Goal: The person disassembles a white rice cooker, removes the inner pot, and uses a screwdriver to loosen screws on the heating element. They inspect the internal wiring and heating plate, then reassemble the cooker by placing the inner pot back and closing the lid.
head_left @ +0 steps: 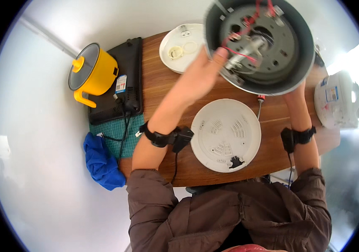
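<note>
A round dark-grey metal cooker housing (286,77) is raised above the far right of the table, tilted so its inside faces me. Red wires (246,54), metal brackets and a pale tube show within, slightly blurred. My left hand (200,75) is closed on its left rim, thumb over the edge. Against its near right side is my right hand (297,90), supporting it from below; the fingers are hidden behind the wall. Nearer to me, a round white plastic base cover (225,136) with vent slots lies on the table, a black piece (236,162) at its near edge.
A screwdriver (260,105) lies beside the cover. At the back, a white lid (169,44) holds cream rings. A white plastic container (336,101) stands right. A yellow pot (99,71) sits on a black appliance (133,80) at left, near a green mat (135,130) and blue cloth (101,161).
</note>
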Demonstrator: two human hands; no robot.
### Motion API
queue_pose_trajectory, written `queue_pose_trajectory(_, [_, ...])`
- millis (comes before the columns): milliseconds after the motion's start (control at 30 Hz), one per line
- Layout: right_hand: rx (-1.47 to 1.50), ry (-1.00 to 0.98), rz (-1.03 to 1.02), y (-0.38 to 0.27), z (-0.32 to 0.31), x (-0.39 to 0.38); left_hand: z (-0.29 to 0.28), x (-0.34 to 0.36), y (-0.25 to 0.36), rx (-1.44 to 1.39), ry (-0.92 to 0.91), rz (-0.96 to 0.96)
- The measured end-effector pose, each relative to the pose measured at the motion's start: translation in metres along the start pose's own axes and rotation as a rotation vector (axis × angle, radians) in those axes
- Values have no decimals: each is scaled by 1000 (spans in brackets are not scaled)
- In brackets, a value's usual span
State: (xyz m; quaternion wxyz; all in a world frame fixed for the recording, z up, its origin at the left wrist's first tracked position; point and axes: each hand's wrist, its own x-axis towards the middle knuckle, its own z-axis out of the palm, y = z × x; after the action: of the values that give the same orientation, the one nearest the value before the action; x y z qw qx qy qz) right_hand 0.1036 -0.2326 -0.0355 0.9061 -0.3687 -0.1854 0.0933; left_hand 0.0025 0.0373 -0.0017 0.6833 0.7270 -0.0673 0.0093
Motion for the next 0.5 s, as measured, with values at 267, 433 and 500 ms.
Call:
queue_pose_trajectory(267, [-284,531,142,34,-47,0,-3,2,-9,99,-98,-269])
queue_pose_trajectory(433, [-273,539,207,44,4,0,-24,1,0,240,-93,-281])
queue_pose_trajectory(500, [-257,503,233,48,10,1,-30,0,-4,274,-26,-209])
